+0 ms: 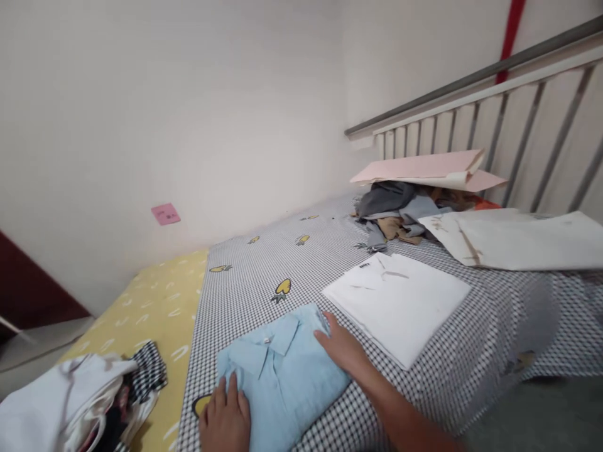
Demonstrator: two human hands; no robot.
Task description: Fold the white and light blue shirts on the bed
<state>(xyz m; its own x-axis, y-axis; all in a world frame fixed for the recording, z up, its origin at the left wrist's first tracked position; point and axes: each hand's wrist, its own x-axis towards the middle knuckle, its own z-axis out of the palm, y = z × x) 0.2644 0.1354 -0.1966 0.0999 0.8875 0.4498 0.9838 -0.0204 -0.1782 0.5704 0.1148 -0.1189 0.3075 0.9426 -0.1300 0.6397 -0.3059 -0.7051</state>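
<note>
A light blue collared shirt (287, 376), folded into a rough rectangle, lies on the checked bedding with its collar toward the wall. My left hand (225, 414) rests on its left edge, fingers stretched out and lying flat. At the upper right edge of the shirt, my right hand (342, 344) has its thumb over the fabric and a finger along the side; its other fingers are hidden. Just right of that hand lies a white folded garment (400, 301), flat on the bedding.
A heap of clothes (70, 402) sits at the lower left on yellow bedding (164, 289). Farther back are rumpled dark clothes (389, 201) under a pink folded sheet (424, 166), beside a white bag (527, 242). A metal railing (513, 125) borders the right; a pink note (166, 214) is on the wall.
</note>
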